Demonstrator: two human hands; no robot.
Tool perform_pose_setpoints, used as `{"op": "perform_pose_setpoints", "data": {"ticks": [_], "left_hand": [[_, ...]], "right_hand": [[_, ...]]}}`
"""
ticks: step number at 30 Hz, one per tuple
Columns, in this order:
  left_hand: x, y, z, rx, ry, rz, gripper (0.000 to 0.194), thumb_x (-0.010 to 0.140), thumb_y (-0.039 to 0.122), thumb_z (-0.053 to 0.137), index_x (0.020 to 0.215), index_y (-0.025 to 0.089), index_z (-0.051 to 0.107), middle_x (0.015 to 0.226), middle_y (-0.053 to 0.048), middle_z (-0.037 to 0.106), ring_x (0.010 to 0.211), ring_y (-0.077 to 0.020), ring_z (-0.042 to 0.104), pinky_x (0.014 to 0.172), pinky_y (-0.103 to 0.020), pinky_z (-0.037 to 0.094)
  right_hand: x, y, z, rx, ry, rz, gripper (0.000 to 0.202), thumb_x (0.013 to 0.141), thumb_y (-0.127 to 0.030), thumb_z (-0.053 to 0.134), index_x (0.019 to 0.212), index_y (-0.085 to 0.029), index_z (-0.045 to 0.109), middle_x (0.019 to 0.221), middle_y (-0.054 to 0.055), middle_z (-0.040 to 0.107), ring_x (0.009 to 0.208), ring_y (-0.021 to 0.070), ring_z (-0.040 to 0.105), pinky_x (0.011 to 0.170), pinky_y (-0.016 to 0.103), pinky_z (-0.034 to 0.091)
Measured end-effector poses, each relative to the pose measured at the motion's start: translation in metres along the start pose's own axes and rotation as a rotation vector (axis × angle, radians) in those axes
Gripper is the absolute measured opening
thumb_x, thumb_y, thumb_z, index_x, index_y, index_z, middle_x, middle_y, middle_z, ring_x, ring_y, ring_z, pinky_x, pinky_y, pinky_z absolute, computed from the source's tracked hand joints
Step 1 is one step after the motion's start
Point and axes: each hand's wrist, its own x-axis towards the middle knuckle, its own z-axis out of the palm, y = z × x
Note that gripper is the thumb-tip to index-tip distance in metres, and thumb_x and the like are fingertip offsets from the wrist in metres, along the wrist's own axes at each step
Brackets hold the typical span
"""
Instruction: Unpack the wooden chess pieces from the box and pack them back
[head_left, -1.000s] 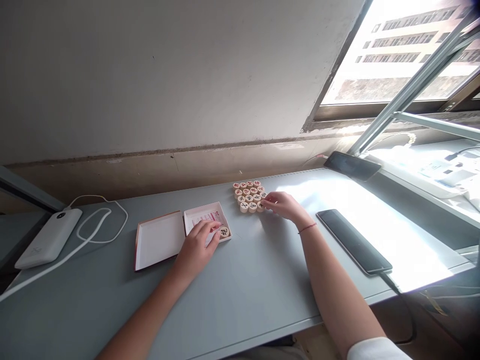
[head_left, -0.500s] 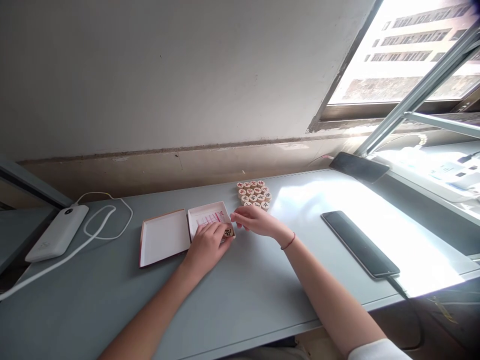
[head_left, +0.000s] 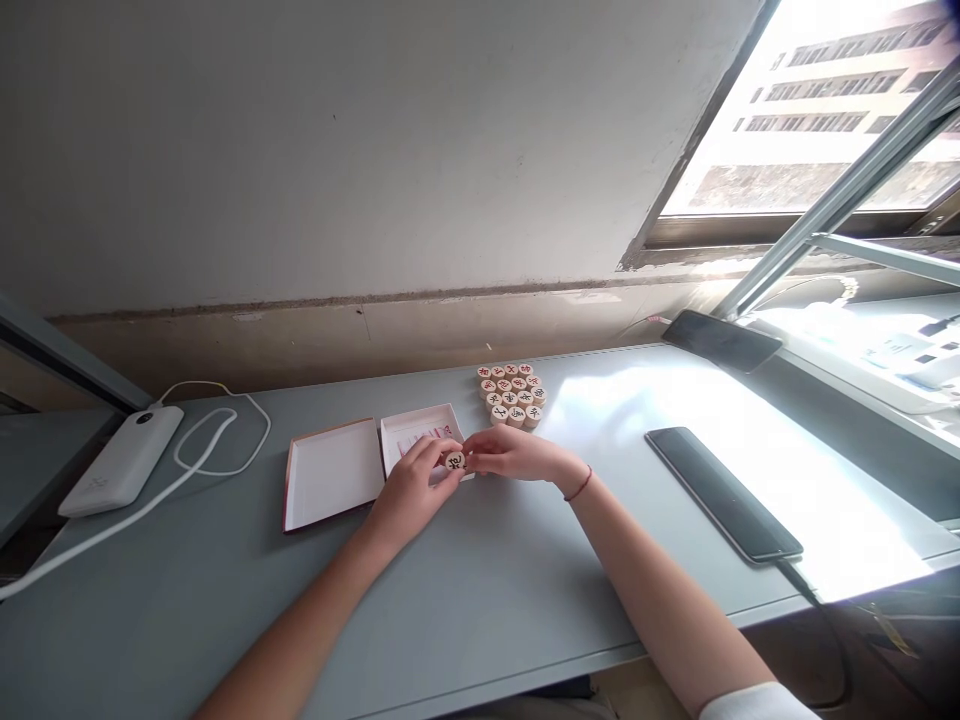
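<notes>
Between thumb and fingers, my left hand (head_left: 411,490) grips a round wooden Chinese chess piece (head_left: 454,461) with a black character facing up. My right hand (head_left: 521,455) meets it from the right, its fingertips closed at the piece's edge. Both hands are over the near right corner of a shallow white box (head_left: 393,430), whose inside shows pink printed lines. Joined at its left side is the opened lid (head_left: 334,475), lying flat. Just behind my right hand, several chess pieces (head_left: 511,397) stand in tight rows, red characters at the back and black ones in front.
On the left lies a white power bank (head_left: 124,465) with a looped white cable (head_left: 202,455). A phone (head_left: 724,495) with a dark cable rests on the right of the grey desk (head_left: 480,590). Another dark phone (head_left: 721,340) leans at the back right corner, near the metal frame.
The left hand has lifted the chess piece slightly out of the box corner. My right hand has closed in on it from the right. The view has shifted a little.
</notes>
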Motion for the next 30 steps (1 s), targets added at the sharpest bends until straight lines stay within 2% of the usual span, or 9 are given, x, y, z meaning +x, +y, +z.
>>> {"op": "perform_pose_setpoints", "data": {"ticks": [7,11,13,15,19,22,25,28,30], "left_hand": [[-0.001,0.005,-0.004,-0.017,0.069,-0.025,0.019,0.087,0.029,0.058,0.105,0.024,0.057,0.100,-0.002,0.063,0.085,-0.0142,0.061,0.078,-0.027,0.051],[-0.003,0.007,-0.007,0.003,0.024,-0.040,0.019,0.087,0.033,0.057,0.105,0.025,0.058,0.097,0.000,0.065,0.084,-0.0141,0.062,0.078,-0.027,0.051],[-0.004,0.008,-0.008,0.008,0.000,-0.039,0.021,0.088,0.037,0.056,0.105,0.025,0.058,0.096,0.000,0.065,0.083,-0.0138,0.062,0.077,-0.027,0.051],[-0.005,0.008,-0.008,0.015,-0.015,-0.033,0.021,0.088,0.038,0.055,0.105,0.025,0.058,0.096,0.000,0.066,0.082,-0.0137,0.062,0.077,-0.027,0.051],[-0.006,0.007,-0.007,0.031,-0.019,-0.015,0.021,0.089,0.037,0.054,0.105,0.025,0.058,0.096,0.000,0.066,0.083,-0.0143,0.062,0.078,-0.027,0.051],[-0.006,0.008,-0.007,0.036,-0.023,-0.014,0.021,0.088,0.036,0.055,0.106,0.025,0.059,0.097,0.000,0.066,0.083,-0.0144,0.062,0.078,-0.027,0.051],[-0.005,0.008,-0.008,0.041,-0.019,-0.007,0.021,0.088,0.035,0.055,0.106,0.026,0.059,0.096,-0.001,0.066,0.083,-0.0145,0.062,0.077,-0.027,0.052],[-0.006,0.008,-0.007,0.054,0.005,0.014,0.021,0.088,0.036,0.055,0.106,0.025,0.059,0.097,-0.001,0.066,0.083,-0.0150,0.063,0.077,-0.028,0.052],[-0.006,0.008,-0.005,0.073,0.037,0.039,0.020,0.089,0.036,0.055,0.106,0.025,0.058,0.098,-0.001,0.066,0.085,-0.0155,0.063,0.078,-0.029,0.052]], "right_hand": [[-0.006,0.000,-0.011,0.097,0.094,-0.002,0.029,0.081,-0.045,0.057,0.088,-0.018,0.064,0.081,0.002,0.063,0.066,0.0118,0.053,0.055,0.023,0.040],[-0.025,0.016,-0.041,0.206,0.384,0.055,0.031,0.076,-0.047,0.062,0.085,-0.017,0.061,0.077,0.003,0.061,0.068,0.0130,0.057,0.055,0.023,0.044],[-0.036,0.029,-0.057,0.165,0.573,0.165,0.031,0.075,-0.046,0.063,0.083,-0.016,0.061,0.075,0.004,0.061,0.065,0.0127,0.056,0.053,0.022,0.043],[-0.044,0.042,-0.068,0.089,0.683,0.300,0.029,0.073,-0.043,0.064,0.082,-0.015,0.061,0.074,0.005,0.062,0.062,0.0126,0.055,0.050,0.022,0.042],[-0.047,0.060,-0.073,0.064,0.631,0.448,0.024,0.071,-0.036,0.066,0.078,-0.014,0.064,0.076,0.008,0.065,0.060,0.0122,0.055,0.049,0.022,0.042],[-0.043,0.070,-0.071,0.082,0.562,0.479,0.019,0.070,-0.032,0.065,0.074,-0.013,0.064,0.070,0.007,0.064,0.057,0.0115,0.053,0.048,0.022,0.040],[-0.039,0.075,-0.071,0.024,0.579,0.473,0.018,0.069,-0.031,0.062,0.070,-0.014,0.063,0.066,0.005,0.063,0.056,0.0115,0.051,0.047,0.022,0.038],[-0.038,0.066,-0.070,-0.136,0.671,0.439,0.022,0.074,-0.036,0.057,0.067,-0.015,0.061,0.066,0.005,0.062,0.058,0.0120,0.049,0.048,0.023,0.034],[-0.035,0.049,-0.063,-0.148,0.654,0.350,0.029,0.078,-0.042,0.054,0.069,-0.016,0.061,0.069,0.004,0.062,0.060,0.0122,0.049,0.049,0.023,0.034]]}}
